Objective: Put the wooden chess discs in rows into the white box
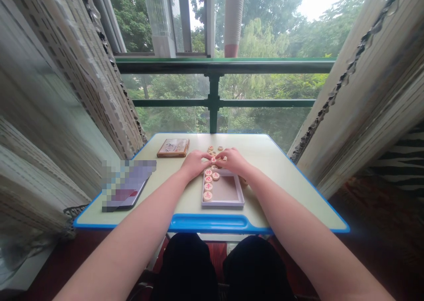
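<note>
Round wooden xiangqi pieces with red characters lie on the cream table. A small cluster of them sits just beyond my hands. My left hand and my right hand nearly meet above the table, their fingertips among the pieces. Whether either hand grips one is hidden. Below them stands a shallow white-rimmed tray with a brown floor, holding several pieces along its left side. One more piece lies by the tray's right wall, partly under my right wrist.
A flat wooden box lies at the far left of the table. A phone, pixelated in part, rests at the left. The table has a blue edge and front groove. Curtains hang at both sides, and a green railing runs beyond the far edge.
</note>
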Demonstrator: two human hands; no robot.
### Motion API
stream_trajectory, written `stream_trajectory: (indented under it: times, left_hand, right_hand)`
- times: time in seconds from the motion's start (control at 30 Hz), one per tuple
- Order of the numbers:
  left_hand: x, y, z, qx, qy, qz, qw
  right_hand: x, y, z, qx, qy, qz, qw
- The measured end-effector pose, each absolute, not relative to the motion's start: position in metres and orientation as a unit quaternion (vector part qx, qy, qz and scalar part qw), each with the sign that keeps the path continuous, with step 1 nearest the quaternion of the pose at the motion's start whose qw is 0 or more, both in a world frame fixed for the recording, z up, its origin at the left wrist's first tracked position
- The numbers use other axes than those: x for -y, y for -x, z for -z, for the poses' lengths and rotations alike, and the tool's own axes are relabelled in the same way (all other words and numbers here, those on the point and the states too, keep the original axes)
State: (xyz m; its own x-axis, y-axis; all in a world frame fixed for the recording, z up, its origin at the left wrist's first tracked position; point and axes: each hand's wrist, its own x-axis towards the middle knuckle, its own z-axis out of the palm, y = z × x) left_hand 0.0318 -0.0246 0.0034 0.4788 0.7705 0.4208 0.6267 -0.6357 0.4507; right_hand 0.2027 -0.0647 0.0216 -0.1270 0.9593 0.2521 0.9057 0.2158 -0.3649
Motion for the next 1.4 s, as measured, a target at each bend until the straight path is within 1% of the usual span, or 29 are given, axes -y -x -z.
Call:
stream_trajectory:
  times: [0.77,1.07,1.23,1.4]
  left_hand:
    - [0.026,-0.032,-0.008,-0.404,-0.85,-0.31,0.135]
    - [0.03,-0.032,-0.01,-0.393,-0.846,-0.324,0.155]
    - [0.037,-0.031,-0.015,-0.39,-0.834,-0.342,0.191]
    - [0.04,-0.03,-0.018,-0.386,-0.822,-0.364,0.208]
  right_hand:
    - [0.063,-0.201,-0.023,0.753,0.62,-0.061,0.212]
    - [0.073,-0.21,-0.036,0.743,0.62,-0.075,0.24]
    - [0.079,-0.21,-0.041,0.734,0.617,-0.098,0.268]
    - [0.082,-0.21,-0.043,0.741,0.6,-0.116,0.278]
